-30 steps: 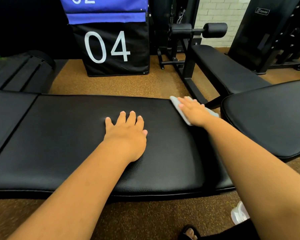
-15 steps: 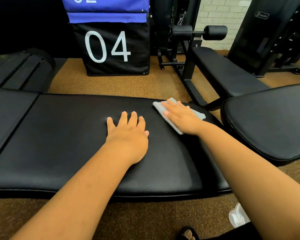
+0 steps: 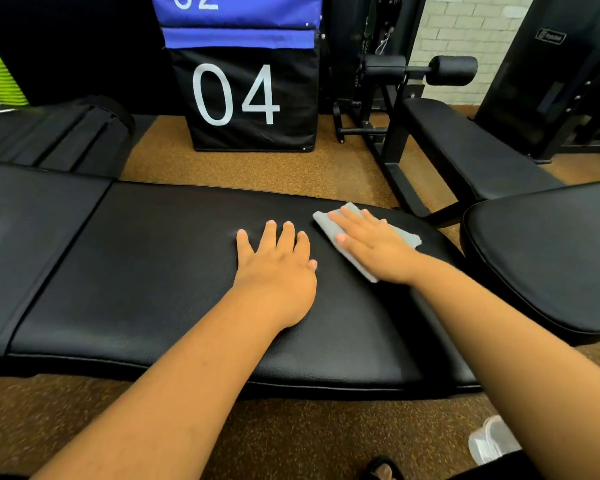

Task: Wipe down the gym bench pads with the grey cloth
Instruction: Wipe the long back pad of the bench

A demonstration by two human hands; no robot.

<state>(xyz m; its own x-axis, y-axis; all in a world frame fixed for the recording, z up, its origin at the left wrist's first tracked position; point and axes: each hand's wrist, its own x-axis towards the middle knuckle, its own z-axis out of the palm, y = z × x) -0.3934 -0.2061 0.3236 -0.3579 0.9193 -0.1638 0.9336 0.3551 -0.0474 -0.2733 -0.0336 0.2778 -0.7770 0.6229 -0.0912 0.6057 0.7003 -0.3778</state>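
A long black bench pad [image 3: 146, 271] stretches across the view, with a second pad section [image 3: 18, 237] joined at its left. My right hand [image 3: 371, 247] lies flat on the folded grey cloth [image 3: 329, 223], pressing it onto the far right part of the pad. Most of the cloth is hidden under the palm. Just left of it my left hand [image 3: 278, 271] rests flat on the pad, fingers apart, holding nothing.
A round black pad [image 3: 551, 258] sits close on the right, and another bench [image 3: 465, 150] with a roller stands behind it. A black box marked 04 [image 3: 250, 98] stands on the brown floor beyond. A white object [image 3: 492, 441] and a sandalled foot are at bottom right.
My right hand has slid the cloth leftward along the pad, from its right end toward my left hand. The left hand has stayed where it was.
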